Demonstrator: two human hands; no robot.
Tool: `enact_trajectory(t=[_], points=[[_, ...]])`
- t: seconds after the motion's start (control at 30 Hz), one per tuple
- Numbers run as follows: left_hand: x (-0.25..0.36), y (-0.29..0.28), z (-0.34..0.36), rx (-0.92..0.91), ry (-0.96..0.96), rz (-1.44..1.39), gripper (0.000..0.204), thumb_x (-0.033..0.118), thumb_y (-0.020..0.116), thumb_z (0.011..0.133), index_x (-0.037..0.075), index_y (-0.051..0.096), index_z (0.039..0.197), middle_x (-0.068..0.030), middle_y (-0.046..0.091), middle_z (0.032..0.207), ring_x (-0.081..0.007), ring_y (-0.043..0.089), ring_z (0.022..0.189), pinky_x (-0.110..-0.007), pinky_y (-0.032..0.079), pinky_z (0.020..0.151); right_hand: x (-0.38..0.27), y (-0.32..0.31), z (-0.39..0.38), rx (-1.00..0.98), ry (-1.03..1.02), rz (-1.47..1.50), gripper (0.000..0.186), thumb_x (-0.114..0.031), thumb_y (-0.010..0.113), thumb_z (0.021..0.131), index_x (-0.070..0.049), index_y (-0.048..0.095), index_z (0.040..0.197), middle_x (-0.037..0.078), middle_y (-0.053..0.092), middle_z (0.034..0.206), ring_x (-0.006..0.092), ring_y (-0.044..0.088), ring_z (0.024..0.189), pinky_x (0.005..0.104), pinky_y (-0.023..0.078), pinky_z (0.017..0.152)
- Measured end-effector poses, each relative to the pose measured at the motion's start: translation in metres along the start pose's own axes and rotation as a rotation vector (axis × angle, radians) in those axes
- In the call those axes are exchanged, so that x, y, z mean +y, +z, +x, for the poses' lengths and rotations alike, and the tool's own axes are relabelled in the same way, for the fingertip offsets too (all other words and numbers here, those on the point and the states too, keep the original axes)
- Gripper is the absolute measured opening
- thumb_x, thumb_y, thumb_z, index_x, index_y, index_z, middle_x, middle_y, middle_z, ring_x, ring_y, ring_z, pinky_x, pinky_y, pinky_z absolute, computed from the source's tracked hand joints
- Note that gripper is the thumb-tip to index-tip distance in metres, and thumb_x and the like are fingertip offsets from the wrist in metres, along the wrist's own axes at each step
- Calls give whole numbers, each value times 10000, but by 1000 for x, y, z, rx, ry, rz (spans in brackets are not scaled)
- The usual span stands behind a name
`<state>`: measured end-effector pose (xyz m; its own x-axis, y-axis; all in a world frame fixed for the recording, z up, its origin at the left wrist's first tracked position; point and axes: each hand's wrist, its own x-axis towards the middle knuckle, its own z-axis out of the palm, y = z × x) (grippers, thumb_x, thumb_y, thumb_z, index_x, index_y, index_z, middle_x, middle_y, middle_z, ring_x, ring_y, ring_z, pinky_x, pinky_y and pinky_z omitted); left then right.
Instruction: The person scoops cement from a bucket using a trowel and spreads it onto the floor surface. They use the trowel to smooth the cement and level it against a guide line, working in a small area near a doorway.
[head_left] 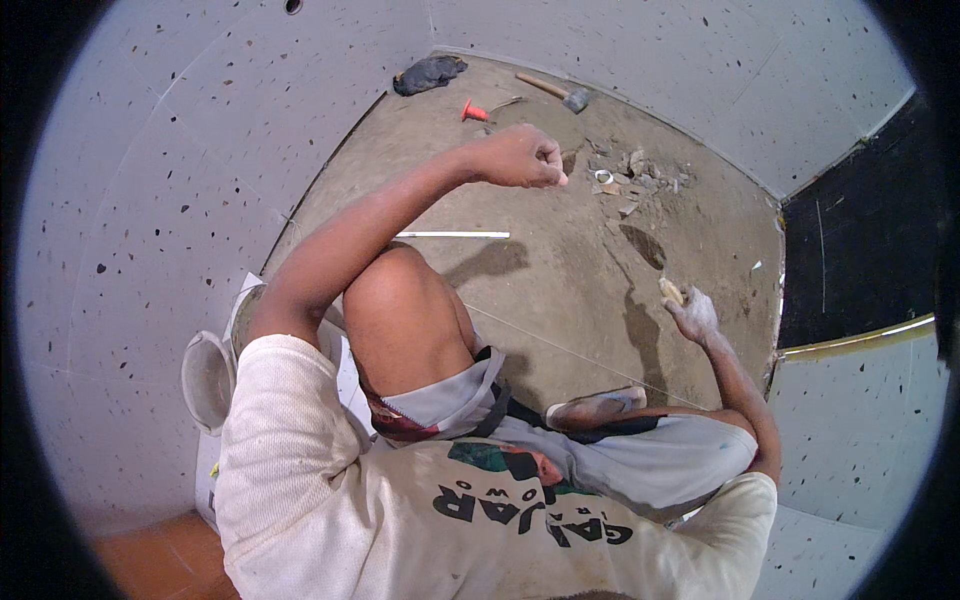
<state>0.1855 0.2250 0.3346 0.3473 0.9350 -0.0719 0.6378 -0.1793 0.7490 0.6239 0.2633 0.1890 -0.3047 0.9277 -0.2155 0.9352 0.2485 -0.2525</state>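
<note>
Grey, dark-flecked panels [140, 150] wall in our little corner, with a dusty concrete floor [560, 275] below. Our right hand [690, 312], coated in pale dust, is curled round a pointed trowel [643, 247], thumb and fingers closed on its stubby wooden handle [669, 290]. Its dark leaf-shaped blade sits just ahead of that hand; can't tell if it's touching the floor. We'd guess it's light and stiff, not fragile, though dusty fingers might slip a bit. Best hold is the wood, well clear of the edges.

Our left hand [525, 158], ahead and to the left of the right one, is bunched with fingertips pressed together; whether anything's pinched in there, we honestly can't tell.

Just right of it there's a scatter of broken chips [650, 183] with a white ring [603, 176] among them. Slightly ahead-left lies a red flanged grip [474, 112], maybe a chisel guard. Further ahead we've got a wood-handled mallet [553, 91] and, off left, a crumpled black bag [430, 75]. Nearer us than the left hand is a white strip [455, 235], and way back-left of it, a whitish bucket [207, 382].
</note>
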Motion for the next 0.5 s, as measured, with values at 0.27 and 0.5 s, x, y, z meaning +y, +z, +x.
enact_trajectory(t=[0.27, 0.5], points=[[4, 0, 0, 13, 21, 8, 318, 330, 686, 811, 14, 654, 835, -52, 638, 737, -138, 595, 676, -304, 482, 616, -3, -5, -3, 13, 26, -8, 531, -417, 667, 766, 16, 614, 1070, 246, 642, 1040, 379, 611, 1002, 436, 476, 858], [10, 0, 3, 37, 92, 51, 310, 314, 698, 793, 8, 658, 814, -75, 644, 721, -157, 602, 672, -317, 452, 594, 2, 0, -1, 3, -21, 14, 545, -468, 658, 775, 7, 611, 1039, 254, 636, 1000, 404, 604, 970, 455, 468, 826]])
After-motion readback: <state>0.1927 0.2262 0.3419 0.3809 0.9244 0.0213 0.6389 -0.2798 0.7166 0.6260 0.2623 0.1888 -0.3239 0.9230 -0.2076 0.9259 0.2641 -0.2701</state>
